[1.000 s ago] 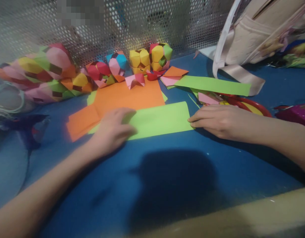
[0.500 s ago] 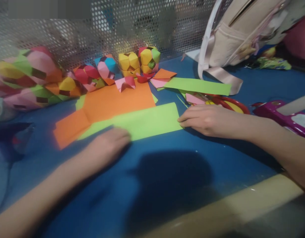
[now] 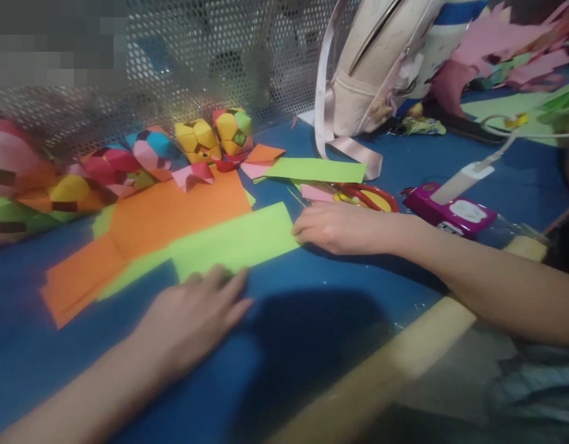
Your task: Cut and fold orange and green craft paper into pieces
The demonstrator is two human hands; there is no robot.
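A folded light-green paper strip [image 3: 238, 237] lies slantwise on the blue table, its left part beside orange paper. My left hand [image 3: 196, 314] rests at the strip's lower edge, palm down with its fingers spread apart, touching or just over it. At the strip's right end, my right hand [image 3: 333, 228] has its fingers pressed together on the corner. Behind the strip is a large orange sheet [image 3: 177, 209] on top of more green paper. A smaller folded orange piece [image 3: 83, 271] sits at its left.
Several folded paper balls, including a yellow one [image 3: 198, 140], line the perforated metal panel [image 3: 182, 68]. Past my right hand are red-handled scissors [image 3: 381, 196], a narrow green strip [image 3: 321, 169] and a purple power socket [image 3: 464, 209]. A cream backpack [image 3: 362, 80] stands behind.
The view has swung to the right. My left hand's fingers, closer together before, are now spread. My right hand stays at the green strip's right end.
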